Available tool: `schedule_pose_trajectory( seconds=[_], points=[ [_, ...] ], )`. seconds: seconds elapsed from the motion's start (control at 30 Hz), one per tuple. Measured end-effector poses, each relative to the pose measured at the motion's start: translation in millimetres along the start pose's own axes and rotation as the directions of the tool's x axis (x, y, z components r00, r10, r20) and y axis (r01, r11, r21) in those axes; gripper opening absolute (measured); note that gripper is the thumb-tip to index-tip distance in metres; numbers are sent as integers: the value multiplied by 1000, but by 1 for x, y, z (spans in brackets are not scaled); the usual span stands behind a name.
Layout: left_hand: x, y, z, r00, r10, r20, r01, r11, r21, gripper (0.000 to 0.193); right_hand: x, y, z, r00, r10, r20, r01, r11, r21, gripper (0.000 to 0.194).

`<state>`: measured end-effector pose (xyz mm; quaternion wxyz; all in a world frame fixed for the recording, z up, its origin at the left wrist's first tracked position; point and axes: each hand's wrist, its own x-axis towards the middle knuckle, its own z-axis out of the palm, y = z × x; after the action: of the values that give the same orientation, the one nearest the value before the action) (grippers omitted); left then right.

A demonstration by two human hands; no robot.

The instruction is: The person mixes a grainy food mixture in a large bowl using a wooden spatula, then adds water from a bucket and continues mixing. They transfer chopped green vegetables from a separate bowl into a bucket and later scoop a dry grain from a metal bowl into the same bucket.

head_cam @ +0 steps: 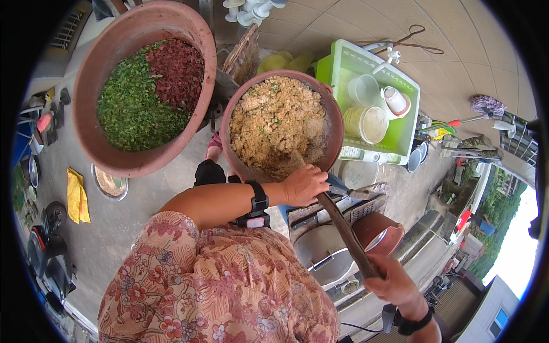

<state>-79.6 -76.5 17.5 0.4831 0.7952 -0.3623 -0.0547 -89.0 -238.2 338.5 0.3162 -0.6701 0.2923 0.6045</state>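
My left hand (305, 185) grips a dark wooden stick (345, 227) partway along its shaft. Around the stick's upper end is my right hand (388, 278). The stick slants across the view, its far tip buried in a crumbly tan mash (279, 120) flecked with green bits. That mash fills much of a reddish-brown plastic tub (336, 115) in front of me. A larger tub (143, 165) of similar colour, to the left, holds finely chopped green leaves (133, 103) and chopped dark red pieces (178, 70).
Right of the mash tub, a green basin (401, 141) holds plastic containers (366, 124) below a white tap (391, 55). Nearer are a knife (304, 221), a lidded metal pot (321, 248) and a reddish-brown bucket (384, 229). A yellow sack (78, 195) and metal bowl (109, 184) lie left.
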Motion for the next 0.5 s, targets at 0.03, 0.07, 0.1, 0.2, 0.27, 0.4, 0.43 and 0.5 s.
schedule_pose_trajectory(
  seconds=[0.03, 0.07, 0.1, 0.2, 0.27, 0.4, 0.43, 0.5],
  points=[
    [0, 4, -4, 999, 5, 41, -4, 1000, -15, 29, -10, 1, 8, 970, -242, -38, 213, 911, -354, 36],
    [1, 7, -8, 997, 73, -26, -75, 995, -65, 28, -23, 2, 15, 935, -349, -71, 286, 854, -434, 44],
    [5, 11, -11, 993, 113, -13, -114, 991, -72, 27, -39, 2, 22, 912, -401, -89, 301, 801, -518, 52],
    [20, 20, -16, 964, 245, -101, -258, 956, -141, 25, -70, 6, 48, 832, -543, -113, 272, 576, -771, 57],
    [29, 21, -17, 965, 210, 158, -167, 953, -251, 25, -72, 14, 66, 769, -582, -263, 215, 624, -752, 62],
    [29, 25, -14, 930, 294, 220, -229, 933, -278, 17, -52, 33, 71, 914, -315, -255, 201, 899, -388, 60],
    [27, 29, -14, 920, 308, 241, -241, 932, -271, 15, -45, 38, 70, 974, -169, -149, 180, 982, 58, 56],
    [21, 39, -15, 948, 315, 33, -306, 938, -166, 15, -43, 46, 71, 994, 49, 97, -98, 792, 602, 53]
  ],
)
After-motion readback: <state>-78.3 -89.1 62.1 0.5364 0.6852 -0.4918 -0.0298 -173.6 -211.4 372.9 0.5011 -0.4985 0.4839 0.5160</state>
